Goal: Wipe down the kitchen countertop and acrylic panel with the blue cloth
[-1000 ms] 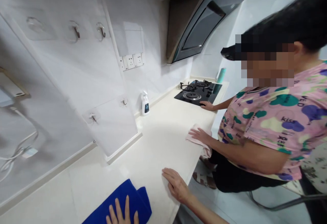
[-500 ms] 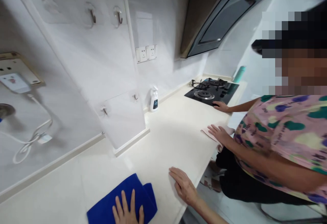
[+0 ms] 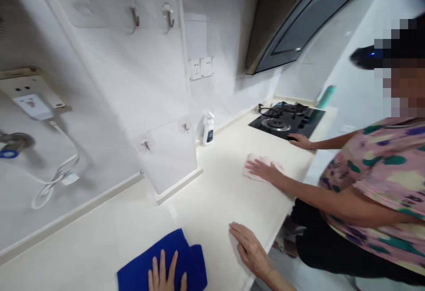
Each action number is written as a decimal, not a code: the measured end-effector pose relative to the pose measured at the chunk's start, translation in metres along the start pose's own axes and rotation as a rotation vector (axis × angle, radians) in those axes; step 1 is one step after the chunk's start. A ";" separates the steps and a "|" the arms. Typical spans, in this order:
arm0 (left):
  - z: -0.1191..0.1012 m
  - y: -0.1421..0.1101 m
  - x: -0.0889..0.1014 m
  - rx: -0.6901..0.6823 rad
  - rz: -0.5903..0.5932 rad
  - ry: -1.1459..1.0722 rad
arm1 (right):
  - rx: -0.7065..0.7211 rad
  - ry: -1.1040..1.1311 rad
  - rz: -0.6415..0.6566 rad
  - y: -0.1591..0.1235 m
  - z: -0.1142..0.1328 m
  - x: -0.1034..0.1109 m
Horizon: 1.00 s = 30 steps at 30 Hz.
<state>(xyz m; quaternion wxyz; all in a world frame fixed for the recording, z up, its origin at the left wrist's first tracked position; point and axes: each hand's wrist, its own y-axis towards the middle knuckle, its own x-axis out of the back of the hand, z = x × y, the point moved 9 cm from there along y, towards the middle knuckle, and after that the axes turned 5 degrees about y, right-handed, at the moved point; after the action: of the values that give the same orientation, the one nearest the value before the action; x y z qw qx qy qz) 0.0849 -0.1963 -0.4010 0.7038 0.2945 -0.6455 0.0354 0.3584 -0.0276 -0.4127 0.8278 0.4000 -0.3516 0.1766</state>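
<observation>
- While the left hand (image 3: pixel 162 277) lay on the deep-blue folded cloth (image 3: pixel 186 255) at the near edge of the view, its fingers were spread and almost straight; it rested on top of the fabric without clutching it, its wrist out of view.
- The deep-blue cloth lay flat on the long cream-white countertop (image 3: pixel 212 202), a smaller flap showing at its right side, well apart from the white wall ledge (image 3: pixel 181 188) beyond it.
- The right hand (image 3: pixel 251 247) was bare, to the right of the cloth and apart from it, near the counter's front edge. Its fingers were extended close together and gripped nothing; its fingertips seemed to rest on the surface, though the contact under the palm was hidden.
- The step in hand appeared to be pressing the cloth to the counter with one hand while the other steadied the body.
- As a judgement, any wiping stroke from there called for even pressure through the flat left palm, with the loose flap kept from bunching and the right hand clear of the cloth's path.
- Farther along, a co-worker's near hand (image 3: pixel 267 171) lay spread on a pale-pink cloth (image 3: pixel 254 157), and their far hand (image 3: pixel 300 141) touched the near right corner of the black glass gas hob (image 3: pixel 287 120).
- A white plastic spray bottle with a dark label (image 3: pixel 208 132) stood upright by the wall, left of the hob.
</observation>
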 end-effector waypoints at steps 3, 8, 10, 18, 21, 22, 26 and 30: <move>0.034 0.008 0.006 0.039 0.026 0.026 | -0.008 0.000 0.005 -0.009 -0.007 -0.004; 0.099 0.030 0.014 0.212 0.069 0.088 | 0.013 0.021 0.031 -0.014 -0.010 -0.008; 0.116 0.041 0.011 0.256 0.092 0.100 | 0.020 0.022 0.029 -0.013 -0.008 -0.006; 0.163 0.098 -0.020 0.258 0.188 0.066 | -0.009 -0.005 0.000 0.001 0.004 0.003; 0.179 0.114 -0.035 0.272 0.222 0.012 | -0.003 -0.019 -0.009 0.007 0.007 0.005; 0.183 0.119 -0.039 0.287 0.231 -0.010 | -0.002 -0.021 -0.006 0.009 0.007 0.005; 0.190 0.129 -0.040 0.370 0.273 -0.130 | -0.017 -0.004 -0.014 0.011 0.004 0.006; 0.203 0.123 -0.014 0.611 0.136 -0.094 | -0.015 0.033 -0.031 0.009 0.004 0.007</move>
<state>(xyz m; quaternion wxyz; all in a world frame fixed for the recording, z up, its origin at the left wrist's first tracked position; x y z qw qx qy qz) -0.1504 -0.1840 -0.3701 0.5482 0.4499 -0.6550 0.2610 0.3561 -0.0250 -0.4011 0.8392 0.3960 -0.3328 0.1677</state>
